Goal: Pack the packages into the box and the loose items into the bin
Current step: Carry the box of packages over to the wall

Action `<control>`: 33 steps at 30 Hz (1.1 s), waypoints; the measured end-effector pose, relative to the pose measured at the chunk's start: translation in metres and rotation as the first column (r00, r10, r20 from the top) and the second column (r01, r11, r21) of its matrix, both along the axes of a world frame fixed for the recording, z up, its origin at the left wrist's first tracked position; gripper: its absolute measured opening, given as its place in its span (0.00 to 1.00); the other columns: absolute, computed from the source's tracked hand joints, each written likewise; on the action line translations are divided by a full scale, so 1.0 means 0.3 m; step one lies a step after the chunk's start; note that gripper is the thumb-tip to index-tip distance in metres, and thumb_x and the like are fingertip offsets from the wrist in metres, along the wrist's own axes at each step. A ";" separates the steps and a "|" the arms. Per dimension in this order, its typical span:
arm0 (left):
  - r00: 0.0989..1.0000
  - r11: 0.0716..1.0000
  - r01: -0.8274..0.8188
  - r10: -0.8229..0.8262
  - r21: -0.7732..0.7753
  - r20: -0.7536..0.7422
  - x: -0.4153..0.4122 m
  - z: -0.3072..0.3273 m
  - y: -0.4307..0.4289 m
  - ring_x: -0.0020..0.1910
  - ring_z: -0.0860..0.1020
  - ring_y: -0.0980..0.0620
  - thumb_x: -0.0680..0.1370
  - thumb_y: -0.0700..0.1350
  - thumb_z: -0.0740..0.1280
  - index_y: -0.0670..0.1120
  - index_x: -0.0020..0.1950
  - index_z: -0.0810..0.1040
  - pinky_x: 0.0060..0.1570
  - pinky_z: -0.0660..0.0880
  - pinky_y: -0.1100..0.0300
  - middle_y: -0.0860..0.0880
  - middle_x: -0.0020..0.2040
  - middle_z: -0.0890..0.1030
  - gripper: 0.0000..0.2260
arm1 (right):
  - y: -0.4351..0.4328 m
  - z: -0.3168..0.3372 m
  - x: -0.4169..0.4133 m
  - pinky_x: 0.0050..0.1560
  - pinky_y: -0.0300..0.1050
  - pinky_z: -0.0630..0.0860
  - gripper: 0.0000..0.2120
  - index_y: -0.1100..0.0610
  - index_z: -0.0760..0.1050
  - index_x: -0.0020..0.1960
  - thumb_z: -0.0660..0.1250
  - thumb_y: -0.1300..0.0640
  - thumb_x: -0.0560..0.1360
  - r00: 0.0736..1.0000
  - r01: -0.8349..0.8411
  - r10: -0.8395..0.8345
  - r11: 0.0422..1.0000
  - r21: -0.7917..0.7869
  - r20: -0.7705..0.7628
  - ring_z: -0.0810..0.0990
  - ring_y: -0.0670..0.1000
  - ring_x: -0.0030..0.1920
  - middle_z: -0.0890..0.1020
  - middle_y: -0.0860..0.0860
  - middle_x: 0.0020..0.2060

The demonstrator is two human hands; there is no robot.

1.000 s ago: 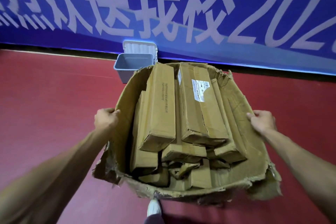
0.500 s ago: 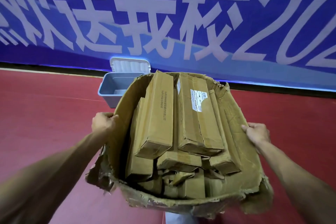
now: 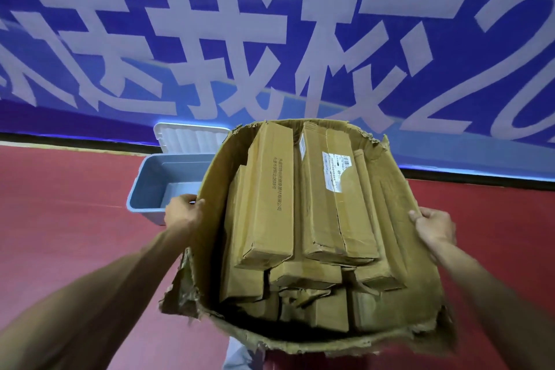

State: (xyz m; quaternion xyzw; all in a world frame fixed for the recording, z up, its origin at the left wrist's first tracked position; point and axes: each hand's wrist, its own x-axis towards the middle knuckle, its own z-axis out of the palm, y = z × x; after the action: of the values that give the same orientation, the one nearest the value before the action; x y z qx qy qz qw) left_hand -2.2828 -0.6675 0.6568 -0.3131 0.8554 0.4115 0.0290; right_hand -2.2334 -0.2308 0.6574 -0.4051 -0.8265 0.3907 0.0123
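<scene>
A worn, torn cardboard box (image 3: 420, 273) fills the middle of the view, lifted off the red floor. Several long brown cardboard packages (image 3: 270, 189) lie packed lengthwise inside it; one of them carries a white shipping label (image 3: 335, 170). My left hand (image 3: 183, 213) grips the box's left wall near its top edge. My right hand (image 3: 434, 227) grips the right wall. A grey-blue plastic bin (image 3: 150, 186) stands on the floor behind the box's left side, with its white lid (image 3: 189, 138) leaning upright at its back. The bin's right part is hidden by the box.
A blue banner (image 3: 300, 39) with large white characters covers the wall just beyond the bin. Red floor (image 3: 60, 219) stretches to both sides. A bit of my shoe or clothing (image 3: 240, 354) shows under the box's near edge.
The box has come up and forward in my hands. The banner and the bin have grown larger and closer. My grip on both walls is unchanged.
</scene>
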 end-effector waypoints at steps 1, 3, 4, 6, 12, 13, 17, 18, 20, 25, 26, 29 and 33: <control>1.000 1.000 0.010 -0.010 0.000 0.006 -0.100 -0.031 -0.002 0.54 0.79 0.38 0.75 0.43 0.66 0.42 0.56 0.82 0.58 0.74 0.52 0.40 0.53 0.83 0.13 | -0.002 -0.025 -0.088 0.62 0.52 0.73 0.15 0.55 0.80 0.60 0.66 0.53 0.76 1.000 -0.004 0.004 1.000 0.016 0.008 0.77 0.62 0.61 0.82 0.58 0.58; 0.999 0.999 0.041 -0.041 -0.018 0.019 -0.286 -0.095 0.001 0.56 0.79 0.38 0.76 0.42 0.65 0.40 0.57 0.82 0.57 0.73 0.53 0.39 0.55 0.83 0.13 | -0.002 -0.075 -0.257 0.62 0.51 0.72 0.15 0.55 0.80 0.60 0.65 0.53 0.76 1.000 -0.001 0.000 0.999 0.042 0.022 0.76 0.63 0.62 0.81 0.59 0.59; 0.999 0.999 0.044 -0.044 -0.027 0.026 -0.367 -0.127 0.001 0.56 0.79 0.39 0.77 0.42 0.65 0.40 0.57 0.82 0.57 0.73 0.54 0.39 0.55 0.83 0.13 | -0.001 -0.102 -0.338 0.63 0.52 0.72 0.15 0.56 0.80 0.60 0.65 0.53 0.76 1.000 -0.004 0.002 0.999 0.039 0.030 0.76 0.63 0.62 0.81 0.59 0.59; 0.998 0.998 0.045 -0.043 -0.036 0.046 -0.523 -0.181 0.019 0.56 0.79 0.39 0.77 0.42 0.64 0.40 0.58 0.82 0.56 0.73 0.54 0.38 0.55 0.82 0.13 | 0.017 -0.156 -0.486 0.63 0.52 0.71 0.15 0.57 0.79 0.60 0.65 0.54 0.76 0.999 0.005 -0.007 0.999 0.047 0.038 0.76 0.63 0.62 0.81 0.61 0.58; 0.980 0.995 0.090 -0.080 -0.045 0.180 -0.963 -0.439 0.126 0.55 0.80 0.40 0.77 0.44 0.64 0.44 0.59 0.82 0.55 0.75 0.54 0.40 0.54 0.83 0.13 | 0.104 -0.417 -0.897 0.59 0.51 0.72 0.15 0.64 0.77 0.61 0.65 0.59 0.77 0.998 -0.013 0.009 0.998 0.055 0.058 0.78 0.62 0.60 0.80 0.65 0.57; 0.979 0.996 0.077 -0.069 -0.037 0.190 -1.030 -0.503 0.157 0.53 0.80 0.41 0.77 0.44 0.64 0.44 0.59 0.82 0.54 0.75 0.55 0.41 0.53 0.83 0.12 | 0.132 -0.485 -0.964 0.60 0.51 0.72 0.16 0.64 0.77 0.61 0.65 0.59 0.77 0.998 -0.012 0.009 0.999 0.039 0.065 0.78 0.62 0.60 0.81 0.65 0.57; 0.979 0.999 0.042 -0.038 -0.014 0.200 -1.262 -0.791 0.258 0.46 0.80 0.42 0.76 0.41 0.65 0.42 0.57 0.82 0.43 0.71 0.60 0.40 0.49 0.84 0.12 | 0.244 -0.791 -1.213 0.62 0.52 0.72 0.16 0.60 0.77 0.63 0.65 0.56 0.77 0.988 -0.007 0.006 1.000 0.009 0.154 0.78 0.62 0.60 0.81 0.63 0.57; 0.979 1.000 0.022 -0.023 0.005 0.201 -1.313 -0.876 0.276 0.46 0.81 0.43 0.76 0.40 0.65 0.42 0.57 0.82 0.43 0.71 0.59 0.40 0.49 0.84 0.12 | 0.263 -0.867 -1.266 0.61 0.52 0.72 0.16 0.60 0.77 0.63 0.65 0.56 0.77 0.985 -0.009 0.009 1.000 0.001 0.170 0.78 0.62 0.60 0.81 0.62 0.57; 0.973 0.999 -0.036 0.031 0.021 0.227 -1.407 -1.044 0.316 0.49 0.82 0.43 0.75 0.40 0.65 0.42 0.58 0.82 0.50 0.76 0.56 0.41 0.50 0.84 0.13 | 0.300 -1.020 -1.358 0.59 0.51 0.73 0.15 0.59 0.77 0.63 0.64 0.57 0.78 0.985 -0.019 0.021 1.000 -0.015 0.173 0.79 0.61 0.59 0.82 0.61 0.57; 0.952 0.992 -0.094 0.114 -0.083 0.284 -1.543 -1.383 0.406 0.56 0.80 0.43 0.76 0.42 0.67 0.44 0.61 0.80 0.59 0.76 0.52 0.43 0.55 0.83 0.14 | 0.363 -1.386 -1.516 0.55 0.46 0.72 0.13 0.59 0.78 0.61 0.63 0.58 0.78 0.981 0.009 -0.002 0.999 -0.040 0.193 0.79 0.59 0.58 0.82 0.59 0.55; 0.950 0.990 -0.107 0.129 -0.093 0.284 -1.561 -1.447 0.417 0.56 0.80 0.44 0.76 0.42 0.66 0.44 0.61 0.80 0.60 0.75 0.54 0.43 0.56 0.83 0.14 | 0.370 -1.450 -1.540 0.54 0.45 0.72 0.13 0.59 0.78 0.61 0.63 0.58 0.79 0.978 0.006 0.000 1.000 -0.027 0.207 0.79 0.59 0.58 0.82 0.60 0.55; 0.942 0.989 -0.093 0.124 -0.111 0.313 -1.596 -1.592 0.449 0.52 0.80 0.46 0.78 0.41 0.64 0.43 0.58 0.81 0.53 0.74 0.58 0.44 0.52 0.83 0.11 | 0.369 -1.603 -1.583 0.57 0.51 0.73 0.14 0.60 0.77 0.62 0.62 0.58 0.79 0.952 -0.081 0.066 0.996 0.039 0.298 0.77 0.64 0.59 0.81 0.63 0.57; 0.925 0.987 -0.117 0.149 -0.112 0.348 -1.618 -1.761 0.417 0.50 0.81 0.45 0.77 0.40 0.62 0.47 0.54 0.83 0.50 0.78 0.56 0.45 0.50 0.84 0.11 | 0.349 -1.785 -1.572 0.56 0.55 0.73 0.12 0.61 0.77 0.60 0.62 0.61 0.78 0.913 -0.203 0.172 0.978 0.047 0.369 0.78 0.68 0.55 0.81 0.66 0.52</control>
State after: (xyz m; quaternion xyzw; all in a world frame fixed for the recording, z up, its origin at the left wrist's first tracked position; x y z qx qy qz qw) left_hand -2.7683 -0.5424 0.1285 -0.4406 0.8303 0.3106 0.1412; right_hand -2.7049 -0.1261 0.1218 -0.3882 -0.8653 0.2733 -0.1609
